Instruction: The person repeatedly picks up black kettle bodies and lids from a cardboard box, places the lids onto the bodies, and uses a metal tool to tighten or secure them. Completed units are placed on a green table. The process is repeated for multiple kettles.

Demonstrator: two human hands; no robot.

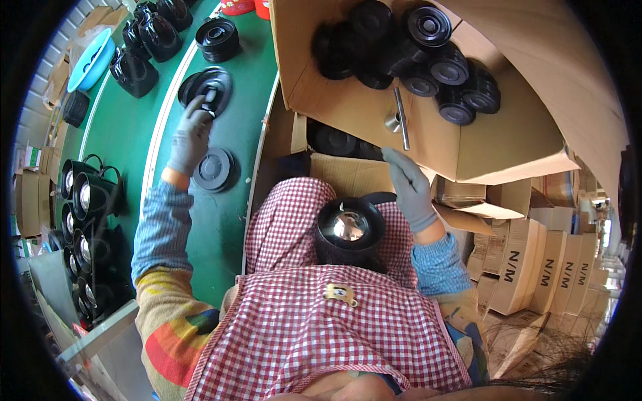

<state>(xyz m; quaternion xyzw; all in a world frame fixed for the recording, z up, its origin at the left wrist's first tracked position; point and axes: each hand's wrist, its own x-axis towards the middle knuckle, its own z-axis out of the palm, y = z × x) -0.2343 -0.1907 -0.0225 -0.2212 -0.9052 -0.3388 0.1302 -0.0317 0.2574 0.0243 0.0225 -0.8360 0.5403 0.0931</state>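
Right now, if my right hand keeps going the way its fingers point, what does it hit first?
Most likely the metal tool lying in the cardboard box. The right hand points up toward it, fingertips just short of its lower end. Depth is hard to judge, so the box's edge could come first.

We have a single view, a wide fisheye worn on the person's head, looking steeply down over the checked apron [348, 334] and lap, so close that the torso fills the lower half. It faces forward onto the green table [234, 134] at our left and the open cardboard box [495, 134] at our right, whose straight edges bow toward the dark round rim.
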